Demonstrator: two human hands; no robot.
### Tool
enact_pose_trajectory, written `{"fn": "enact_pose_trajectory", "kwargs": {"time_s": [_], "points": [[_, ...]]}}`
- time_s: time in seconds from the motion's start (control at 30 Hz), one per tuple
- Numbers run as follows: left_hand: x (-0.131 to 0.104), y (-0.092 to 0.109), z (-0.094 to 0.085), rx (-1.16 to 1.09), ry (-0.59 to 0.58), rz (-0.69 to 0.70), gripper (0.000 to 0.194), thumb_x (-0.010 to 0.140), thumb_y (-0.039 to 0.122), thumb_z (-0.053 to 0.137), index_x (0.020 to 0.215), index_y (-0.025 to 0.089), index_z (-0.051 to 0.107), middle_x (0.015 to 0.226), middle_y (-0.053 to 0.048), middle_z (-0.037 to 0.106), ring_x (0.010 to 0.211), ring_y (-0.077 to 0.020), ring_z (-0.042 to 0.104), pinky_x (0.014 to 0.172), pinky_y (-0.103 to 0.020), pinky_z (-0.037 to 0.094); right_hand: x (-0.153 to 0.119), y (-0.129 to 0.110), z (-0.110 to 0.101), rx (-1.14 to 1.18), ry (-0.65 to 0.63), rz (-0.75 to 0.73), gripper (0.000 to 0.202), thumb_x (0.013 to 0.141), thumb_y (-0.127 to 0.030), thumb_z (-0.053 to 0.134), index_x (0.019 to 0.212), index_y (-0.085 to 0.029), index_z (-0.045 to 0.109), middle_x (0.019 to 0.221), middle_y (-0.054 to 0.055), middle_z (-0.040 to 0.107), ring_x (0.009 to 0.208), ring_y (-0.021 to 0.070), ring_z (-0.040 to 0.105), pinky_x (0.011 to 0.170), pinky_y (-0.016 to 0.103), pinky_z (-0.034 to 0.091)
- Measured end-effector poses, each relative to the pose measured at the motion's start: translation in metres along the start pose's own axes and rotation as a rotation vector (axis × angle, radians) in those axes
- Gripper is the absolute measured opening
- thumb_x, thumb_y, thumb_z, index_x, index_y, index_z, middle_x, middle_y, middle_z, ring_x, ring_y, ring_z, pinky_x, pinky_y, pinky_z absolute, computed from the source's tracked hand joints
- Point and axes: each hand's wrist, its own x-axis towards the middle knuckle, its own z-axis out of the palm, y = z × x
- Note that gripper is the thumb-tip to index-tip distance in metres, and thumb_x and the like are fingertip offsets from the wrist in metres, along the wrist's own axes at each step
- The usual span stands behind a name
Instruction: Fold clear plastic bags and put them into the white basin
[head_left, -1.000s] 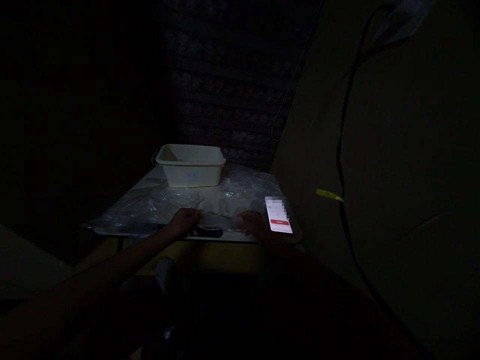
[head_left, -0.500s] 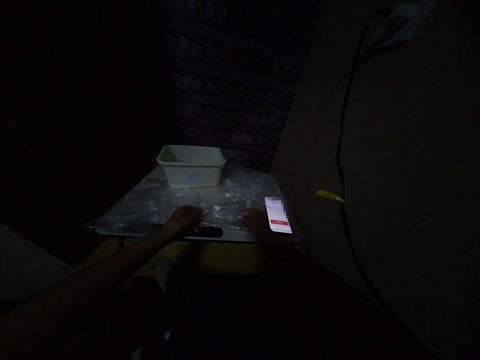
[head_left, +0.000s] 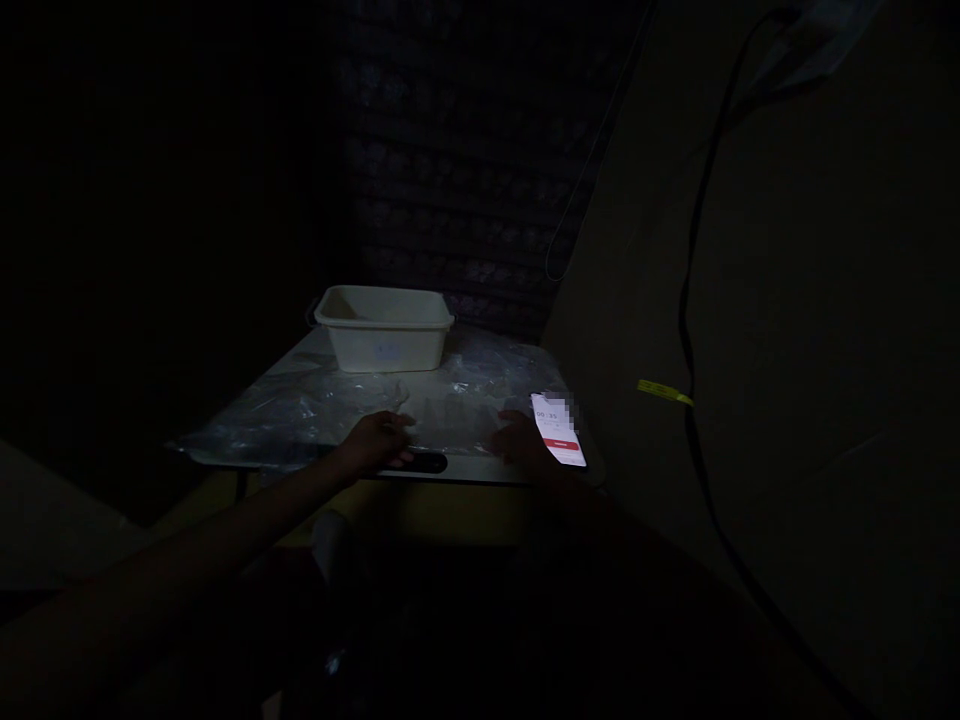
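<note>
Thin clear plastic film [head_left: 300, 405] lies crumpled across a pale table [head_left: 480, 468]. At the table's near side my left hand [head_left: 373, 442] has its thumb and fingers closed together at the film, which seems pinched between them; the fingertips are too dark to be sure. My right hand [head_left: 517, 438] hovers over the near right part, just left of a lit phone [head_left: 556, 430]. Its fingers point left and look apart, with nothing visible in them. A smoother stretch of film lies between the two hands.
Behind the film stands a white rectangular tub [head_left: 386, 345] with side handles. A dark slot [head_left: 427, 462] is cut near the table's front edge. On the right wall hangs a black cable [head_left: 686, 330] bearing a yellow tag [head_left: 660, 391]. The room is very dark.
My right hand's fingers have spread and risen slightly from the film's edge. The shiny creases between the hands have smoothed out. My left hand has barely moved.
</note>
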Motion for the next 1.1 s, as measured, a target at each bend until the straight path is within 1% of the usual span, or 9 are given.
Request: {"fn": "enact_pose_trajectory", "kwargs": {"time_s": [0.13, 0.23, 0.4, 0.5, 0.6, 0.7, 0.8, 0.93, 1.1], "points": [[-0.001, 0.003, -0.001, 0.073, 0.037, -0.006, 0.026, 0.061, 0.014, 0.053, 0.085, 0.013, 0.044, 0.053, 0.002, 0.055, 0.046, -0.0108, 0.056, 0.043, -0.020, 0.044, 0.003, -0.001, 0.001, -0.070, -0.032, -0.029, 0.033, 0.056, -0.010, 0.050, 0.087, -0.015, 0.043, 0.044, -0.006, 0.051, 0.037, 0.0068, 0.047, 0.033, 0.016, 0.034], [-0.003, 0.006, -0.002, 0.151, 0.059, 0.011, 0.020, 0.061, 0.014, 0.051, 0.080, 0.013, 0.044, 0.048, 0.003, 0.052, 0.044, -0.0105, 0.055, 0.041, -0.019, 0.042, 0.007, -0.001, 0.003, -0.162, 0.003, -0.042, 0.034, 0.054, -0.009, 0.051, 0.087, -0.015, 0.043, 0.044, -0.007, 0.050, 0.035, 0.0056, 0.043, 0.033, 0.016, 0.032], [-0.002, 0.005, -0.003, 0.332, 0.043, 0.046, 0.015, 0.062, 0.018, 0.048, 0.076, 0.015, 0.043, 0.050, 0.003, 0.053, 0.043, -0.0117, 0.054, 0.040, -0.020, 0.040, 0.007, 0.005, 0.002, -0.227, -0.018, -0.133, 0.049, 0.051, -0.010, 0.052, 0.098, -0.018, 0.039, 0.058, -0.005, 0.053, 0.049, 0.0085, 0.050, 0.042, 0.019, 0.038], [0.000, 0.006, -0.003, 0.630, 0.112, 0.171, 0.017, 0.061, 0.027, 0.050, 0.075, 0.016, 0.048, 0.054, 0.001, 0.055, 0.047, -0.0137, 0.054, 0.043, -0.022, 0.039, 0.000, 0.002, 0.000, -0.453, 0.039, -0.205, 0.053, 0.051, -0.010, 0.052, 0.101, -0.017, 0.039, 0.070, -0.001, 0.054, 0.060, 0.0112, 0.052, 0.052, 0.024, 0.042], [0.001, 0.009, -0.001, 0.925, 0.215, 0.375, 0.023, 0.064, 0.032, 0.047, 0.078, 0.016, 0.053, 0.065, -0.004, 0.059, 0.061, -0.0171, 0.056, 0.053, -0.025, 0.041, -0.009, -0.009, -0.001, -0.747, 0.120, -0.311, 0.049, 0.054, -0.014, 0.051, 0.102, -0.017, 0.043, 0.090, 0.007, 0.052, 0.080, 0.0180, 0.050, 0.065, 0.030, 0.042], [0.005, 0.010, 0.007, 1.033, 0.151, 0.592, 0.029, 0.070, 0.027, 0.038, 0.091, 0.013, 0.052, 0.088, -0.009, 0.058, 0.078, -0.0185, 0.054, 0.067, -0.027, 0.040, -0.015, -0.021, 0.004, -0.941, 0.143, -0.449, 0.040, 0.062, -0.018, 0.045, 0.101, -0.015, 0.047, 0.101, 0.009, 0.048, 0.094, 0.0209, 0.043, 0.076, 0.032, 0.038], [0.013, 0.007, 0.021, 1.101, 0.048, 0.758, 0.035, 0.072, 0.017, 0.032, 0.103, 0.009, 0.046, 0.105, -0.012, 0.050, 0.097, -0.0182, 0.045, 0.082, -0.028, 0.034, -0.013, -0.025, 0.016, -1.021, 0.061, -0.605, 0.038, 0.067, -0.012, 0.035, 0.103, -0.012, 0.047, 0.103, 0.009, 0.048, 0.095, 0.0173, 0.043, 0.082, 0.028, 0.035], [0.025, 0.000, 0.038, 1.255, -0.014, 0.808, 0.037, 0.075, 0.020, 0.033, 0.108, 0.006, 0.041, 0.114, -0.017, 0.042, 0.107, -0.0215, 0.036, 0.088, -0.034, 0.027, -0.002, -0.016, 0.034, -1.114, -0.037, -0.737, 0.041, 0.071, -0.011, 0.029, 0.111, -0.006, 0.040, 0.114, 0.012, 0.042, 0.106, 0.0166, 0.035, 0.088, 0.027, 0.029], [0.029, -0.008, 0.042, 1.378, -0.001, 0.753, 0.041, 0.079, 0.027, 0.026, 0.112, 0.006, 0.037, 0.118, -0.018, 0.038, 0.112, -0.0237, 0.029, 0.088, -0.039, 0.024, 0.006, -0.001, 0.038, -1.241, -0.123, -0.742, 0.045, 0.079, -0.027, 0.024, 0.116, -0.004, 0.033, 0.122, 0.016, 0.034, 0.114, 0.0206, 0.026, 0.092, 0.035, 0.022]]}}
